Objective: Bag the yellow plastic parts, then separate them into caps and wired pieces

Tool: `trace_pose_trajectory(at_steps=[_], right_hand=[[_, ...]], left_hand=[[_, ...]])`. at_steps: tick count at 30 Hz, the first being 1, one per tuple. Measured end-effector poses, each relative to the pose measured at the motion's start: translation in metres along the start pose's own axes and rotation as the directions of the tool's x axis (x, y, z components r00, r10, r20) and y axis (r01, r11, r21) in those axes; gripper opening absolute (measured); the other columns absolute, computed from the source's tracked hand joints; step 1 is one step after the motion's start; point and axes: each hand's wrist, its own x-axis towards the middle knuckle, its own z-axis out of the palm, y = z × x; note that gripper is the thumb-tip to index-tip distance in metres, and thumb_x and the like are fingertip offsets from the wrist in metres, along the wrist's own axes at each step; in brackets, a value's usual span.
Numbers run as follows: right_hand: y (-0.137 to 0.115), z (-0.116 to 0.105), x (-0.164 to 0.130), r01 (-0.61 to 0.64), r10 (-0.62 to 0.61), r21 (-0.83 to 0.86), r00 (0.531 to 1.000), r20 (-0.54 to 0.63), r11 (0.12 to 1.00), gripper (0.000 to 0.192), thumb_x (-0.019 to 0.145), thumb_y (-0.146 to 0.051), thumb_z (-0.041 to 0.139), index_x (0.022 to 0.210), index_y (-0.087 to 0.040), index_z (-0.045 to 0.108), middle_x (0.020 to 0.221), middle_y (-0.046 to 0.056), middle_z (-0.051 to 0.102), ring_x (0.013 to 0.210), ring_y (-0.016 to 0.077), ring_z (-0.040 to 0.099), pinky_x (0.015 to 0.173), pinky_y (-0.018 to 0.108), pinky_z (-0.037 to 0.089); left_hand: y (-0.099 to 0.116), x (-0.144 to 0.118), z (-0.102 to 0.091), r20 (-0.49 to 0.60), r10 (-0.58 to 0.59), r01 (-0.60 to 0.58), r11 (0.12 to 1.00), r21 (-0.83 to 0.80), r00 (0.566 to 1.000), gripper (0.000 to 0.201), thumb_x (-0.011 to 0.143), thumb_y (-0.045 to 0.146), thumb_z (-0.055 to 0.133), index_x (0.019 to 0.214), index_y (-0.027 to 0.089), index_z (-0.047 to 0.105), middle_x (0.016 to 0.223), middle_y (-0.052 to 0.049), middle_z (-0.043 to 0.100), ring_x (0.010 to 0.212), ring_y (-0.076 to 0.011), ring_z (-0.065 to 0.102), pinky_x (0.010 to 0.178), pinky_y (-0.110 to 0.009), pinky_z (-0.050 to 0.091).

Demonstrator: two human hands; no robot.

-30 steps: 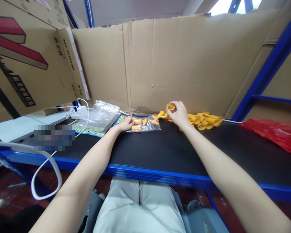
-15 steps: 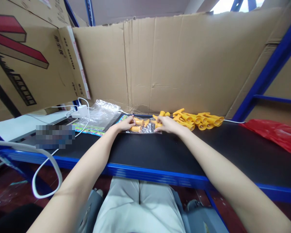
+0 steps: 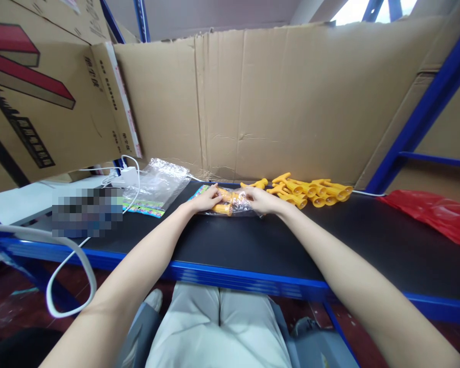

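A clear plastic bag [image 3: 242, 206] with a colourful printed header lies flat on the black shelf top [image 3: 230, 240]. Several yellow plastic pieces [image 3: 222, 209], with round hollow ends, are inside it. My left hand [image 3: 207, 199] grips the header end of the bag, thumb and fingers closed over it. At the other end, my right hand [image 3: 261, 200] is closed on the plastic, its fingertips against the yellow pieces; the exact grip is partly hidden. Just beyond my right hand lies a pile of loose yellow pieces [image 3: 310, 190].
Clear bags [image 3: 157, 184] with printed headers lie to the left, near a white charger [image 3: 128, 176] and its looping cable. A red plastic bag [image 3: 433, 212] is at the right. Cardboard [image 3: 291, 102] stands behind, and a blue metal edge [image 3: 245, 276] runs along the front.
The yellow piece at my right hand has moved left, deeper into the bag, close to the others. My left hand has shifted slightly right.
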Motion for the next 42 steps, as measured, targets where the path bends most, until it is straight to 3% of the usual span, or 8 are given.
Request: trace_pose_trajectory(at_steps=[5,13,16,20,24,30,38,42], right_hand=[[0.011,0.022,0.006,-0.003,-0.008,-0.102,0.995,-0.104,0.995,0.023,0.08,-0.016,0.052,0.099,-0.016,0.065,0.105,0.009,0.063,0.099,0.0215,0.057,0.091,0.034,0.041],[-0.002,0.027,0.003,-0.028,0.073,-0.428,0.993,0.09,0.903,0.052,0.08,-0.004,0.041,0.132,-0.013,0.043,0.128,0.017,0.05,0.114,0.0246,0.051,0.093,0.033,0.039],[-0.023,0.018,-0.002,-0.107,0.179,-0.584,0.982,0.066,0.805,0.044,0.081,-0.004,0.037,0.123,-0.007,0.051,0.118,0.021,0.056,0.104,0.0264,0.057,0.085,0.034,0.043],[-0.035,0.001,-0.006,-0.217,0.341,-0.694,0.939,0.044,0.686,0.027,0.083,-0.014,0.042,0.093,-0.009,0.066,0.094,0.018,0.065,0.091,0.0282,0.061,0.081,0.037,0.043],[-0.016,-0.016,-0.009,-0.323,0.456,-0.521,0.877,0.148,0.79,0.017,0.078,-0.024,0.053,0.081,-0.014,0.067,0.081,0.009,0.065,0.076,0.021,0.061,0.07,0.029,0.043],[0.008,-0.019,-0.008,-0.283,0.332,-0.249,0.925,0.185,0.926,0.013,0.074,-0.024,0.056,0.069,-0.014,0.061,0.065,0.003,0.059,0.061,0.0137,0.052,0.057,0.024,0.037],[0.02,-0.001,-0.002,-0.173,0.173,-0.02,0.985,0.015,0.985,0.014,0.076,-0.023,0.055,0.082,-0.013,0.061,0.079,0.005,0.062,0.072,0.0139,0.056,0.069,0.027,0.043],[0.023,0.012,0.007,-0.12,0.126,0.067,0.987,-0.096,0.991,0.01,0.07,-0.015,0.058,0.078,-0.013,0.063,0.085,0.005,0.064,0.08,0.0154,0.058,0.077,0.028,0.044]], left_hand=[[0.005,-0.002,0.0,-0.003,-0.03,0.03,0.999,-0.042,1.0,0.041,0.086,0.051,0.031,0.092,0.018,0.054,0.112,-0.009,0.059,0.126,-0.0242,0.038,0.104,-0.034,0.028],[0.004,-0.004,-0.001,-0.035,0.011,-0.011,1.0,-0.024,0.999,0.046,0.078,0.062,0.04,0.082,0.017,0.052,0.083,-0.006,0.061,0.107,-0.0252,0.052,0.101,-0.036,0.031],[0.006,-0.003,-0.001,-0.053,0.024,-0.026,0.999,-0.026,0.998,0.044,0.078,0.062,0.04,0.074,0.019,0.05,0.075,-0.004,0.059,0.102,-0.0241,0.054,0.101,-0.035,0.03],[0.012,-0.004,-0.002,-0.053,0.014,-0.015,1.0,-0.017,0.998,0.043,0.079,0.061,0.039,0.073,0.019,0.047,0.072,-0.003,0.058,0.094,-0.0219,0.056,0.104,-0.034,0.027],[0.012,-0.006,-0.001,-0.041,-0.045,0.044,0.999,-0.021,0.998,0.046,0.079,0.061,0.038,0.082,0.017,0.051,0.087,-0.008,0.062,0.109,-0.0244,0.051,0.102,-0.032,0.03],[0.009,-0.003,0.0,-0.064,-0.165,0.154,0.976,-0.151,0.984,0.048,0.085,0.055,0.034,0.102,0.016,0.056,0.135,-0.012,0.045,0.128,-0.024,0.037,0.1,-0.03,0.031],[0.014,-0.005,-0.004,-0.083,-0.153,0.121,0.945,-0.305,0.985,0.049,0.086,0.053,0.034,0.105,0.013,0.057,0.089,-0.008,0.063,0.092,-0.0194,0.057,0.086,-0.03,0.041],[0.004,-0.003,0.001,-0.085,-0.105,0.083,0.97,-0.228,0.991,0.045,0.08,0.05,0.047,0.105,0.014,0.053,0.091,-0.007,0.06,0.087,-0.0194,0.056,0.079,-0.029,0.043]])
